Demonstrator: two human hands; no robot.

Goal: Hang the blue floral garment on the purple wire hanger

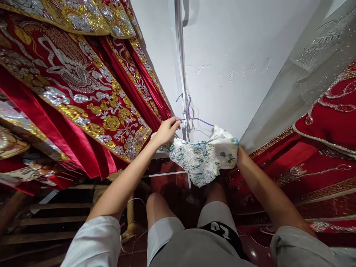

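Observation:
My left hand (167,129) is closed in a pinch on the purple wire hanger (200,120), near the middle of its bar. The hanger's hook rises beside a metal upright (180,63) at the wall. A white floral top (200,157) with blue and green print and a crinkled body hangs from the hanger, its left end lying under my left hand. My right hand (240,150) reaches in at the right end of the top. Only the wrist side shows there; the fingers are covered by the fabric.
Red garments with gold and silver embroidery (83,81) hang close on the left. More red beaded garments (319,148) hang on the right, below a sheer glittery cloth (314,55). A white wall (228,55) stands ahead. Wooden slats (55,220) lie low at the left.

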